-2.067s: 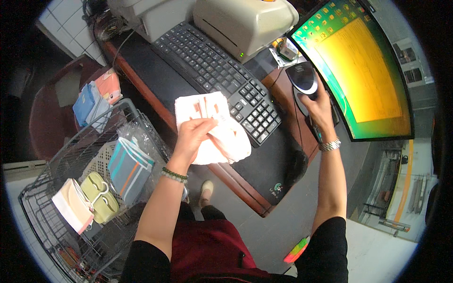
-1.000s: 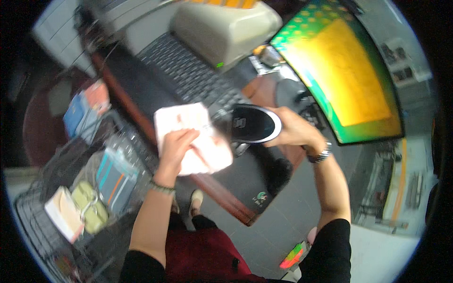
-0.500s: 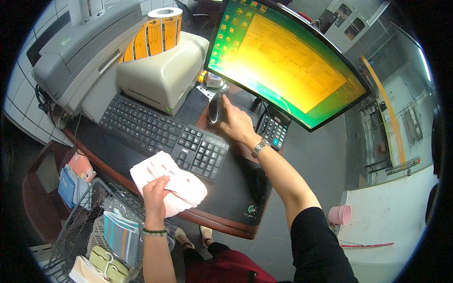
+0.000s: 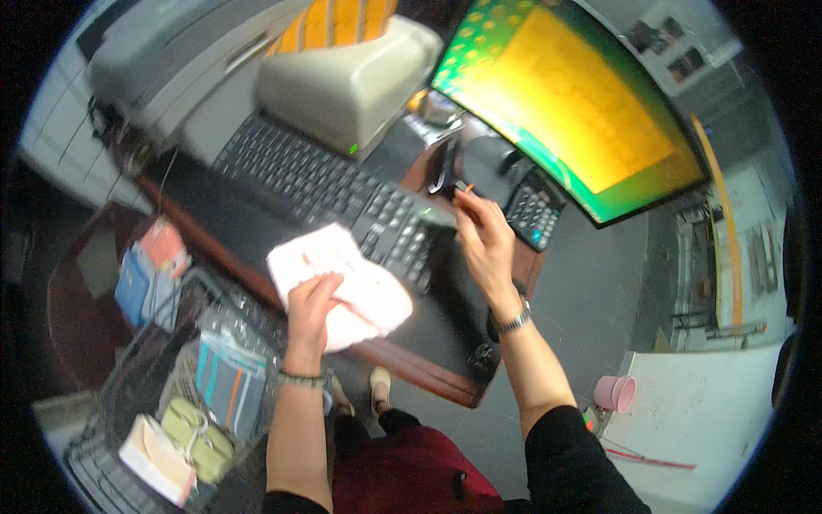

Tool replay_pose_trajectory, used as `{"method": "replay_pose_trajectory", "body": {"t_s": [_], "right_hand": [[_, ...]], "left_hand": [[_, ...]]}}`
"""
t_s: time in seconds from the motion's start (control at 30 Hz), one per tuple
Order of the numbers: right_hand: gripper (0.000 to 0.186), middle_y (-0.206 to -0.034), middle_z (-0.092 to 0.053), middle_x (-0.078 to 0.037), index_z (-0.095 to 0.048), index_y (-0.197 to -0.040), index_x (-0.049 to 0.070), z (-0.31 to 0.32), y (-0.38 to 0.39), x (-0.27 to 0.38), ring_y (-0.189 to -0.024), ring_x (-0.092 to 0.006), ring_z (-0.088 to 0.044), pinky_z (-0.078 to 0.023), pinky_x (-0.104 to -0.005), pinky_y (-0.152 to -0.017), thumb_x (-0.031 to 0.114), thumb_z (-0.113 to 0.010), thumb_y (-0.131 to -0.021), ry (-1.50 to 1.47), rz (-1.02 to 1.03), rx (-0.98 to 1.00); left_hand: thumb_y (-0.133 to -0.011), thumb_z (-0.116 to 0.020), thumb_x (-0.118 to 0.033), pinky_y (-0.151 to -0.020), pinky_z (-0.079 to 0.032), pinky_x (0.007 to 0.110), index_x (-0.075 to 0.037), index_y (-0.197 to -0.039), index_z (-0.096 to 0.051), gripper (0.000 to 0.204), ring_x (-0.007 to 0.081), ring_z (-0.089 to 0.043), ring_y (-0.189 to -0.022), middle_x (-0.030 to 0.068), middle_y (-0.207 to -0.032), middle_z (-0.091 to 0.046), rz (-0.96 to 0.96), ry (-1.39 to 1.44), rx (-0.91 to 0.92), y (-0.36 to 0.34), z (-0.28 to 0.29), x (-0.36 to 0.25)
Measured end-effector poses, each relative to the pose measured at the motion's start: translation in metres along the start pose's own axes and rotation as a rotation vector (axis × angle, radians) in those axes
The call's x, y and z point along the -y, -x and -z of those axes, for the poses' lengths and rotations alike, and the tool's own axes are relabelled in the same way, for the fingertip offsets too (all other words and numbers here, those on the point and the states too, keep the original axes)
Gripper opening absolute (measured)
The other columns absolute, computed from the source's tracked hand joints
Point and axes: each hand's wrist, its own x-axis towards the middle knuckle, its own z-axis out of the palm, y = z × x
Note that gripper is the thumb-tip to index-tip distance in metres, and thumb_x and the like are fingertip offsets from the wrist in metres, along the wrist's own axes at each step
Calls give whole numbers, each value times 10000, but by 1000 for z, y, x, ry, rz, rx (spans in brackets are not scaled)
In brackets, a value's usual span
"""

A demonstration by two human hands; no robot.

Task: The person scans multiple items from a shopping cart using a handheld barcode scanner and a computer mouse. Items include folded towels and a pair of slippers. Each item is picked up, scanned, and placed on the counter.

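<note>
A wood-edged desk bears a keyboard and beige printer beyond the left hand, a calculator beside the right hand.

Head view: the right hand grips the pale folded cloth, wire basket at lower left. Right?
Wrong hand: the left hand grips the pale folded cloth, as the head view shows. The wire basket is at lower left, as you say.

left hand: folded pink cloth, slanted; right hand: blurred orange-tipped item.
</note>
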Motion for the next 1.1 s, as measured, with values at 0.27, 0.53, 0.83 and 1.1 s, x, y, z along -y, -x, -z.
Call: {"method": "replay_pose_trajectory", "body": {"t_s": [0.27,0.53,0.83,1.1], "right_hand": [[213,-975,-662,-59,-640,-1104,-30,-50,81,72,-894,-106,-612,-488,-226,-779,68,-576,-925,-456,-429,154],[251,-957,-678,-46,-655,-1108,-21,-75,58,70,-859,-75,-597,-487,-208,-768,78,-630,-879,-592,-627,329],[218,-951,-695,-161,-687,-1019,10,-70,38,61,-877,-234,-675,-505,-319,-776,145,-576,-889,-507,-466,510],[223,-947,-659,-165,-677,-1047,38,-68,39,55,-913,-306,-624,-483,-378,-817,116,-573,-866,-450,-227,517]], "left_hand": [[-900,-605,-102,-720,-511,245,79,-957,-659,197,128,-626,-825,92,-929,-664,53,69,26,-5,4,6],[-890,-588,-76,-774,-527,298,99,-982,-634,203,162,-628,-872,122,-973,-647,76,76,31,-2,1,-4],[-884,-576,-66,-786,-537,310,134,-1005,-608,236,188,-629,-882,161,-984,-631,97,80,63,-1,-2,-10],[-896,-583,-89,-769,-516,264,129,-1053,-608,270,158,-623,-868,126,-1005,-637,38,6,21,0,0,0]]}}
